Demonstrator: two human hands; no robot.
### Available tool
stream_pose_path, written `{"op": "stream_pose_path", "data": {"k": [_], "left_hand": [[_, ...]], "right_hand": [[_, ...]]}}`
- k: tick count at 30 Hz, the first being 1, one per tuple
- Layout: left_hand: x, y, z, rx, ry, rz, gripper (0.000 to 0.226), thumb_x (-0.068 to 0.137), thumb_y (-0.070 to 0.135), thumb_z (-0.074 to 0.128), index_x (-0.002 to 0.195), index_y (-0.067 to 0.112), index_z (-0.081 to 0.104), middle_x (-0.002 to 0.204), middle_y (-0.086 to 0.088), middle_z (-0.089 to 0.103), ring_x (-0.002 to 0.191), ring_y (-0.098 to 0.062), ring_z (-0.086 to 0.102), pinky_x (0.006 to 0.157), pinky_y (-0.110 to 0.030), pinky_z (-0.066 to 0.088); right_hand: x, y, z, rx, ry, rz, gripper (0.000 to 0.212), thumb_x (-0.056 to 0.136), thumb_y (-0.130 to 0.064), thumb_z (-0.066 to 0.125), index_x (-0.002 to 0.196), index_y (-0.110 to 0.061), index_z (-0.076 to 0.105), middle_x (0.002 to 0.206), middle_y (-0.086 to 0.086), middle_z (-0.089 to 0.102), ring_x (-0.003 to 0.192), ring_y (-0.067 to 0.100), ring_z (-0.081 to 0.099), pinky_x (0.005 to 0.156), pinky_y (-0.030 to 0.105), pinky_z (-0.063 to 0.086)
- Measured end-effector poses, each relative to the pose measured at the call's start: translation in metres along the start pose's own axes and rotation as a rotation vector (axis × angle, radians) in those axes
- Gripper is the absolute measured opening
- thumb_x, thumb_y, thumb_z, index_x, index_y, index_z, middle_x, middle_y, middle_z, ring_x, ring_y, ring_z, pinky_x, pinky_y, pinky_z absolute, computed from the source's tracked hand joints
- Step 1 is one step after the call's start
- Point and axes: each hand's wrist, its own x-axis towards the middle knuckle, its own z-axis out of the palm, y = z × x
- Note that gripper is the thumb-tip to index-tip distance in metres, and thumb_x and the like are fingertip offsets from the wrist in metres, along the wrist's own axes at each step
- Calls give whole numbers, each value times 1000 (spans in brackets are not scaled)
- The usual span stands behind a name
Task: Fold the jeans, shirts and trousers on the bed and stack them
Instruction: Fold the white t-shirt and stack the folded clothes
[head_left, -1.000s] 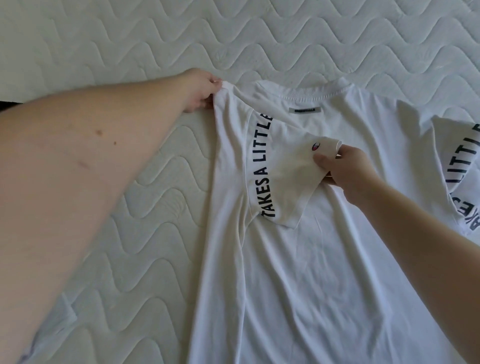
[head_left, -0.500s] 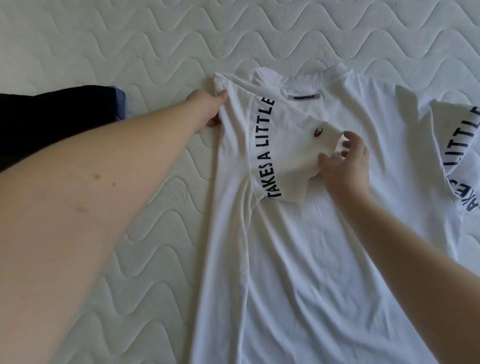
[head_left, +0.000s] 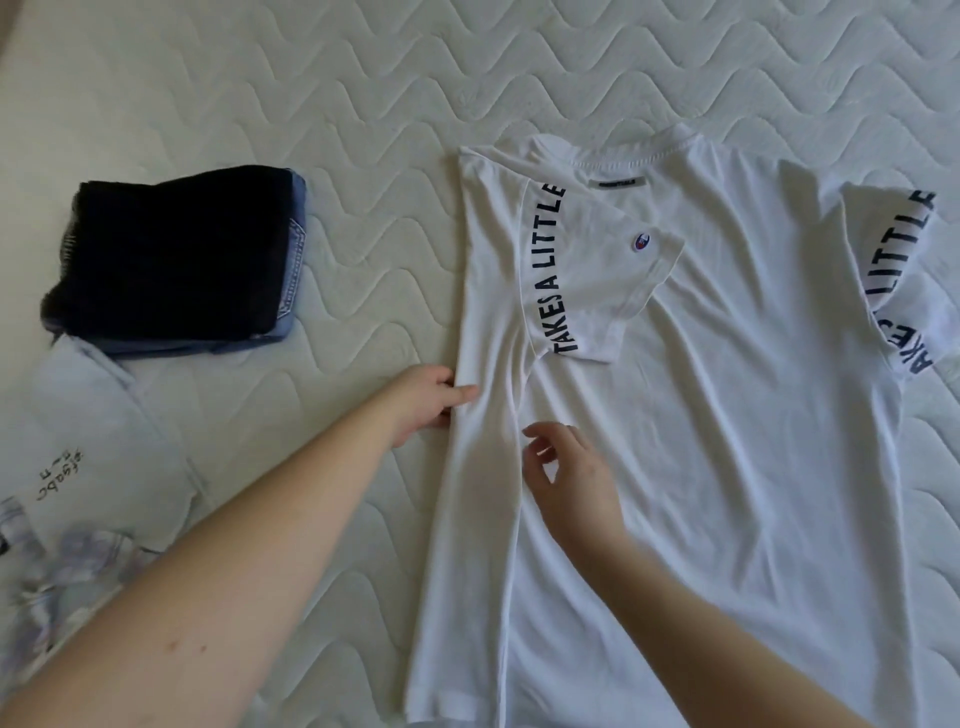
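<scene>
- Head view: I see the white T-shirt (head_left: 701, 441) lying flat on the quilted mattress (head_left: 363, 104), collar at the far side, hem running out of the bottom edge of the frame.
- Its left side is folded in over the body, and the left sleeve (head_left: 592, 270) lies across the chest with the black lettering "TAKES A LITTLE" and a small round logo facing up.
- The other sleeve (head_left: 904, 280), with the same lettering, lies at the right edge of the shirt, partly cut off by the frame.
- My left hand (head_left: 426, 405) is at the folded left edge of the shirt, below the sleeve; the thumb lies on top of the cloth and the fingers go underneath, so it pinches that edge.
- My right hand (head_left: 566, 467) is over the shirt just beside the fold, fingers spread and loosely bent, holding nothing; I cannot tell whether the fingertips touch the cloth.
- The two hands are near each other, with the folded strip between them.
- Well to the left sits a stack of folded clothes (head_left: 176, 260): a dark garment on top of blue jeans.
- Nearer, at the left edge, a pale blue printed shirt (head_left: 78, 441) lies on the mattress, touching the stack's near corner.
</scene>
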Motion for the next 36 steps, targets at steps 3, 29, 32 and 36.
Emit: {"op": "stream_pose_path", "data": {"k": [3,29,32,36], "left_hand": [[-30,-42,13,16,38,15,12,87,19,73,86,13,63,81,-3,72,77,-18,69,82,-38,56],[-200,-250,82,243,243,5,43,100,40,49,64,18,39,60,1,43,56,-16,41,53,-30,29],[-208,-256,84,264,246,5,43,100,41,47,69,12,46,63,-2,49,60,-20,47,54,-31,32],[-214,-253,83,350,306,51,23,93,36,59,90,15,53,76,0,58,70,-22,57,55,-30,37]], "right_hand": [[-22,-1,5,-24,-92,83,19,93,-19,56,109,-25,65,92,-14,61,79,0,56,68,17,41],[-197,35,86,-200,-273,491,16,96,-31,57,90,-17,52,82,-2,60,69,14,54,52,23,34],[-208,38,81,-98,-204,495,14,95,-31,60,100,-18,57,81,-8,61,66,6,56,50,19,36],[-216,37,70,-34,-186,503,18,91,-33,66,102,-21,59,84,-7,66,68,10,65,52,19,41]]}}
